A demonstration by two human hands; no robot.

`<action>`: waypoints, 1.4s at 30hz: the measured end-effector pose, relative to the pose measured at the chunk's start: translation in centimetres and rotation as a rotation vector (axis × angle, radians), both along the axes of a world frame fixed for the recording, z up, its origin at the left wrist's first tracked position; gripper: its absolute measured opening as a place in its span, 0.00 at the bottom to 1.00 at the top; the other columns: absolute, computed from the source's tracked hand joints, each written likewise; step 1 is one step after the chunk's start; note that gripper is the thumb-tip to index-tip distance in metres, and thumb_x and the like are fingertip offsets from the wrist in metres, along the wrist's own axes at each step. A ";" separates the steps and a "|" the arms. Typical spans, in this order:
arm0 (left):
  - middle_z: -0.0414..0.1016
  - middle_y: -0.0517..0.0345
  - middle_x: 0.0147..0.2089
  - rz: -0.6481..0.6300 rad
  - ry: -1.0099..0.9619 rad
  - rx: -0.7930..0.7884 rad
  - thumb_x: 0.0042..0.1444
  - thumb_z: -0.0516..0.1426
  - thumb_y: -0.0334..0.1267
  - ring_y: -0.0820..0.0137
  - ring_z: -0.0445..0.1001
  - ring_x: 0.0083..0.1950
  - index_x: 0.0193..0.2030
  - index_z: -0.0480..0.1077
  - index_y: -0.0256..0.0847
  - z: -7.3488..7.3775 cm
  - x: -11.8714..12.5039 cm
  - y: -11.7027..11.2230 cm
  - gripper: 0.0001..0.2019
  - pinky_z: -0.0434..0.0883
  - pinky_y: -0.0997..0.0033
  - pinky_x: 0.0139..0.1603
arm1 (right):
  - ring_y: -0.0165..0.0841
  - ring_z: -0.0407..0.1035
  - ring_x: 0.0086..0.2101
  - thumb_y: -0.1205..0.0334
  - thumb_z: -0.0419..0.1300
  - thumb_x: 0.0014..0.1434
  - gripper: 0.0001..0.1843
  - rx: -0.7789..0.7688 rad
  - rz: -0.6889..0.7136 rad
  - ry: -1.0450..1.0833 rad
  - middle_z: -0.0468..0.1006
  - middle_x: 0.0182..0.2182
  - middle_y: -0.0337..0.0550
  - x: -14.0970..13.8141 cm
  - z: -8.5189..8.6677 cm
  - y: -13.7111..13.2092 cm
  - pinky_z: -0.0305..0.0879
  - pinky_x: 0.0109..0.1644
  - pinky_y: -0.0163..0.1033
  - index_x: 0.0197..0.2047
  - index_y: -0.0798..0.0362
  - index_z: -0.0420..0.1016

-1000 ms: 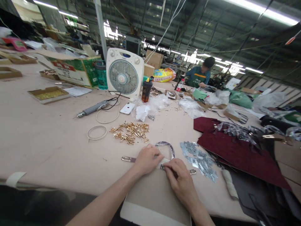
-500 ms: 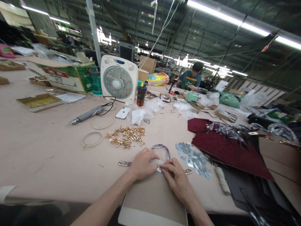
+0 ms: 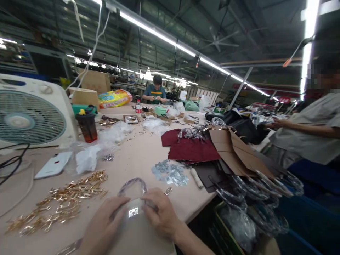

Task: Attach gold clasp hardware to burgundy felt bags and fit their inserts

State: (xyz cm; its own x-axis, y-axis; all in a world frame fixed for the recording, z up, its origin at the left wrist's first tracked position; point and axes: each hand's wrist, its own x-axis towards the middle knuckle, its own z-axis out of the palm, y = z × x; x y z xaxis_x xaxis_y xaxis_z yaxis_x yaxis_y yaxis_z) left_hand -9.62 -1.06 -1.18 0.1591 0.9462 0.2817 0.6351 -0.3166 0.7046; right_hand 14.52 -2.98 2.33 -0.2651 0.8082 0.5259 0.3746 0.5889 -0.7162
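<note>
A beige bag panel (image 3: 140, 235) lies in front of me at the table's near edge, with a small shiny metal plate (image 3: 133, 212) near its top. A plastic-wrapped handle (image 3: 132, 182) arches up beyond that top edge. My left hand (image 3: 107, 221), somewhat blurred, grips the panel's upper edge left of the plate. On the plate's right, my right hand (image 3: 160, 214) is closed around the same edge, thumb on the near face. Metal-ended strap tips stick out at both sides, one (image 3: 168, 191) beyond my right hand and one (image 3: 69, 248) by my left forearm.
Gold fittings (image 3: 66, 200) lie heaped on the left and thin grey metal plates (image 3: 171, 173) ahead right. Beyond are a phone (image 3: 53, 165), fan (image 3: 34, 113) and dark cup (image 3: 87, 125). Maroon (image 3: 192, 150) and brown bag pieces (image 3: 220, 150) are stacked right. Two people work nearby.
My view has swung right, bringing in a second person. My right fingers have moved off the small metal plate, now exposed, to the panel's edge beside it; the left hand stays on the panel.
</note>
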 end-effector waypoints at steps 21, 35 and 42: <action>0.83 0.56 0.53 0.076 -0.006 0.002 0.66 0.51 0.55 0.56 0.79 0.56 0.48 0.82 0.50 0.2 0.1 -0.5 0.21 0.77 0.54 0.60 | 0.46 0.75 0.43 0.60 0.64 0.58 0.08 -0.090 -0.552 -0.129 0.82 0.38 0.48 14.2 -4.2 7.3 0.70 0.54 0.51 0.36 0.50 0.85; 0.82 0.55 0.54 0.058 -0.039 -0.028 0.68 0.50 0.55 0.56 0.78 0.57 0.49 0.81 0.50 -0.1 0.1 -0.5 0.21 0.75 0.53 0.61 | 0.42 0.76 0.37 0.43 0.65 0.57 0.21 -0.181 -0.640 0.244 0.82 0.35 0.47 15.2 -5.2 9.0 0.71 0.44 0.43 0.37 0.54 0.82; 0.82 0.51 0.51 0.040 -0.072 -0.010 0.70 0.49 0.44 0.59 0.76 0.55 0.50 0.80 0.46 1.4 0.6 -1.8 0.18 0.73 0.55 0.60 | 0.33 0.71 0.34 0.37 0.65 0.58 0.30 -0.249 -0.647 0.582 0.79 0.38 0.40 13.6 -5.9 7.2 0.68 0.38 0.36 0.53 0.52 0.77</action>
State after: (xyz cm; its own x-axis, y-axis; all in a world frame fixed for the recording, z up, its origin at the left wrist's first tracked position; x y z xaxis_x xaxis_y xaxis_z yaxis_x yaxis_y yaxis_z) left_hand -8.99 -2.85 0.18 0.1010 0.9542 0.2818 0.5947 -0.2849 0.7518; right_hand 28.10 4.25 -3.55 0.5337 0.8152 0.2250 0.1176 0.1919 -0.9743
